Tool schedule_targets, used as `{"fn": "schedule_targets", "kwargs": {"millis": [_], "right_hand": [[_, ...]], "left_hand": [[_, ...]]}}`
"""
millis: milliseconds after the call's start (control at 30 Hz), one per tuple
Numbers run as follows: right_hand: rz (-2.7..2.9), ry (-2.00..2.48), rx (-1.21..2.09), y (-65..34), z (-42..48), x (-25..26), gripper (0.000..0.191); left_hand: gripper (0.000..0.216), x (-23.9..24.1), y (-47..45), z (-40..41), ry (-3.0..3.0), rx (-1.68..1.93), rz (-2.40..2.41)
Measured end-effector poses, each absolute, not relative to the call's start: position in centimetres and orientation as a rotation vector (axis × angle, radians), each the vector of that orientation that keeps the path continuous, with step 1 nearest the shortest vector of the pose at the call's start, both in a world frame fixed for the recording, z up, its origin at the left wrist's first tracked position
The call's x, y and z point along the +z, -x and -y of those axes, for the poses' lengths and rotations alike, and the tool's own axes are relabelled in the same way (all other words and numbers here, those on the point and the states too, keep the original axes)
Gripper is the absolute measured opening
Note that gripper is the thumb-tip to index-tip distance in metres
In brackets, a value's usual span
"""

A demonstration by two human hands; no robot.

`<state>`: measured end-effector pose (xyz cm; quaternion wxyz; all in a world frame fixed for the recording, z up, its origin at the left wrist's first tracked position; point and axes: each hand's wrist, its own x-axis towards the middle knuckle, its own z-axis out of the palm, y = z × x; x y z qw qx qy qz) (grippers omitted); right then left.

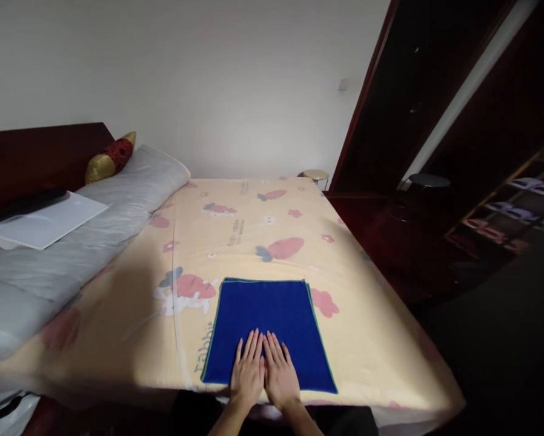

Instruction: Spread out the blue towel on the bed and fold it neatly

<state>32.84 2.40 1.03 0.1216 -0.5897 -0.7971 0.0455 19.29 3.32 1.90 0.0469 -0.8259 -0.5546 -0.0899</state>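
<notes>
A blue cloth [265, 309] with green stitched edges lies flat near the front edge of the bed. Its layered edges at the top left suggest it is folded. My left hand [248, 369] rests palm down on the lower middle of the cloth, fingers stretched forward. Right beside it, my right hand [280, 370] lies flat on the same cloth, the two thumbs side by side. Neither hand grasps anything. The cloth under my palms is hidden.
The bed's cream sheet [363, 339] has carrot and rabbit prints. Along the left runs a grey rolled quilt [117, 212] with a white board [49, 221] on it and a red-gold bolster [111, 158] behind. Past the right edge stand a dark stool [429, 180] and a shoe rack [503, 212].
</notes>
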Motion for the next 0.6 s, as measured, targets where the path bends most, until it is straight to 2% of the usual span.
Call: {"fn": "schedule_targets", "kwargs": {"millis": [600], "right_hand": [[2.263,1.722,0.375,-35.1,-3.3,2.0,0.055]], "left_hand": [[0.055,1.3,-17.0,-4.7,2.601,-0.225,1.754]]}}
